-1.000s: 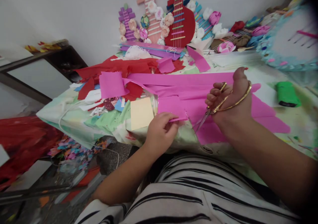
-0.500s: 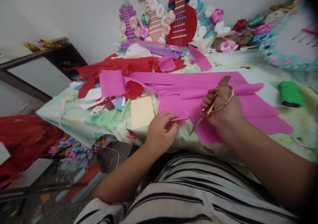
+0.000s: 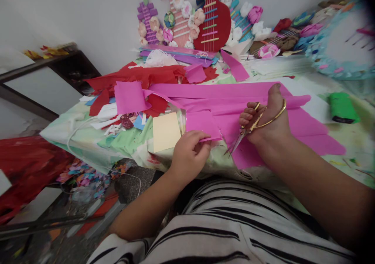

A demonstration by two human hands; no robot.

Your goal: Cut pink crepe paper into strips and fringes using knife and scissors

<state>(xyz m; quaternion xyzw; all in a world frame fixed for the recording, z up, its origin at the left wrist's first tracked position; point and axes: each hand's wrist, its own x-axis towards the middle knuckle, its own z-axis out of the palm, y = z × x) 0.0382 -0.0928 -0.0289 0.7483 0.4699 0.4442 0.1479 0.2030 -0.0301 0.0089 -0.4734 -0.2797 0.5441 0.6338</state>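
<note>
1. Small square of bright pink paper (image 3: 202, 122): I have it on the table just beyond the left hand (image 3: 191, 151), whose thumb and fingers pinch its near edge.
2. The right hand (image 3: 268, 125) grips gold-handled scissors with slim metal blades (image 3: 245, 132); I see the thumb raised apart from the curled fingers, and the blades slightly parted, tips in the gap between the hands.
3. Beneath and beyond the right hand I make out a large, creased sheet of bright pink paper (image 3: 307, 128), reaching out on both sides of it.
4. Just left of the left hand lies a flat cream-coloured square (image 3: 166, 132).
5. Farther left and beyond, I pick out a pink rectangular paper piece (image 3: 129, 97) near crumpled red sheets (image 3: 117, 78).
6. Right of the right hand sits a green block with a black end (image 3: 342, 106).
7. Well beyond both hands, I see a red guitar-shaped ornament (image 3: 221, 27) with coloured sticks across it.
</note>
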